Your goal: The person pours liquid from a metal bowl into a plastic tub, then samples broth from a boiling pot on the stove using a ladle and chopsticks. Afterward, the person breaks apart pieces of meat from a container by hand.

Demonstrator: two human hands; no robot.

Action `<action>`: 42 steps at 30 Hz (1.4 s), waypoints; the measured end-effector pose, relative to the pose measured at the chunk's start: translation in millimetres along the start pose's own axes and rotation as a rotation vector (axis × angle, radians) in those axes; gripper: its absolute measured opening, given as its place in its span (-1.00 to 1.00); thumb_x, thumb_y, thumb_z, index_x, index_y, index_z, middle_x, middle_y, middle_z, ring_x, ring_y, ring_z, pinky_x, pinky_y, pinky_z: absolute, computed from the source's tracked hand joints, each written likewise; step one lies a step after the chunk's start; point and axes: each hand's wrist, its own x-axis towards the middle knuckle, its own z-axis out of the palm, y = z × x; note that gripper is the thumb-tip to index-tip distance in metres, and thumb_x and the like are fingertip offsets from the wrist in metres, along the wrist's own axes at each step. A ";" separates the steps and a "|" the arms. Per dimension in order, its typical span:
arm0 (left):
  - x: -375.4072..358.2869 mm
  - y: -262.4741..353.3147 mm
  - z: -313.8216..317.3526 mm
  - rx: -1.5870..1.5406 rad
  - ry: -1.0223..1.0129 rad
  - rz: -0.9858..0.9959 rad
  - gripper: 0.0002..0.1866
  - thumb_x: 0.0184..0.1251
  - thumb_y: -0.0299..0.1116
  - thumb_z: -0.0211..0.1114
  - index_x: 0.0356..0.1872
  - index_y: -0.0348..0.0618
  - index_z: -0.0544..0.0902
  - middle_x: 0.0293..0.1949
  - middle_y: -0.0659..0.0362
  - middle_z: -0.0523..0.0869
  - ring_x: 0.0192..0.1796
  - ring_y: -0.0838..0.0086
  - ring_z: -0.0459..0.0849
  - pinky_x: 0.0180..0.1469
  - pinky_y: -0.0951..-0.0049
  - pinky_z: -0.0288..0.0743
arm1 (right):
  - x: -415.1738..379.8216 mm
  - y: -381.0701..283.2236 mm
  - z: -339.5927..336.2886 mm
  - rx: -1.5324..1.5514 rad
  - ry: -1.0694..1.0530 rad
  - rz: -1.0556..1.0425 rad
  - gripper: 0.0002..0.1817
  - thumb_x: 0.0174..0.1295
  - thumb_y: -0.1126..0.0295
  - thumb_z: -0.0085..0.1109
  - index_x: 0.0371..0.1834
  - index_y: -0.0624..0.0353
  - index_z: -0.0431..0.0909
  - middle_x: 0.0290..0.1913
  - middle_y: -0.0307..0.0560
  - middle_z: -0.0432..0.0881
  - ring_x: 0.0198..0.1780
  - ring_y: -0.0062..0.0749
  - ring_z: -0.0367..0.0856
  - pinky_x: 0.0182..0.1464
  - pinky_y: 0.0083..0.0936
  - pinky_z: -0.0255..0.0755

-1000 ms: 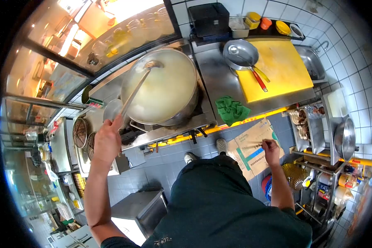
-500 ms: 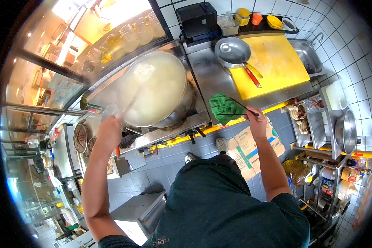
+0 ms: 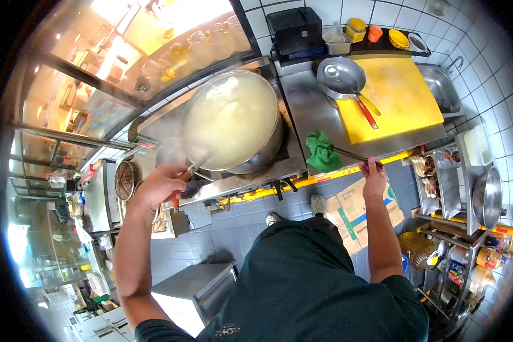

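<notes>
My left hand is closed around the wooden handle of a metal utensil, at the near-left rim of a large steel pot. The utensil's shaft reaches over the rim, and its far end is lost in steam. Cloudy pale liquid with white foam on top fills the pot. My right hand grips dark chopsticks near the counter's front edge. Their tips point left, right at a crumpled green cloth on the counter edge.
Right of the pot, a small pan with a red-handled utensil overlaps a yellow cutting board. A sink is set at the far right. Flattened cardboard lies on the floor, and a grey cabinet stands at lower left.
The left hand has drawn the utensil back toward the pot's near rim, its grip turned. The right hand's chopsticks, spread apart before, now lie close together. The whole view has shifted slightly.
</notes>
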 end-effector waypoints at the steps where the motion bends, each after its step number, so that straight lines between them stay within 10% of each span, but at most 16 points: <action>1: -1.5 -4.1 2.9 -0.142 -0.003 -0.010 -0.50 0.12 -0.59 0.22 0.18 -0.44 0.51 -0.51 0.09 0.63 -0.64 0.51 0.56 -0.70 0.60 0.28 | 1.5 -0.8 0.9 0.042 -0.013 -0.026 -0.79 0.37 0.36 0.25 -0.09 0.25 0.53 -0.15 -0.15 0.62 -0.21 -0.46 0.64 -0.07 -0.50 0.63; 13: -47.9 -49.5 22.9 -0.899 -0.084 0.157 -0.50 0.22 -0.49 0.22 0.22 -0.39 0.47 -0.34 -0.02 0.64 -0.55 0.53 0.52 -0.70 0.68 0.30 | -13.4 -59.5 36.7 -0.439 -0.113 -0.661 -0.80 0.39 0.54 0.15 0.02 0.36 0.61 -0.07 -0.09 0.66 -0.12 -0.52 0.64 -0.03 -0.59 0.52; 25: -84.8 -68.3 32.8 -1.038 0.011 0.239 -0.46 0.21 -0.45 0.25 0.23 -0.41 0.43 -0.33 -0.08 0.62 -0.58 0.53 0.47 -0.74 0.70 0.27 | -73.1 -101.2 125.8 0.109 -0.415 -0.273 -0.73 0.46 0.41 0.07 0.11 0.34 0.51 -0.07 0.13 0.68 -0.04 -0.18 0.73 0.05 -0.35 0.65; 42: -105.3 -71.0 61.2 -1.061 -0.015 0.245 -0.43 0.20 -0.50 0.25 0.27 -0.45 0.42 -0.36 -0.08 0.65 -0.61 0.52 0.53 -0.76 0.68 0.32 | -80.6 -34.4 214.7 -0.042 -0.659 -0.169 -0.75 0.36 0.52 0.19 0.08 0.32 0.58 0.02 -0.04 0.69 -0.11 -0.42 0.71 0.01 -0.52 0.64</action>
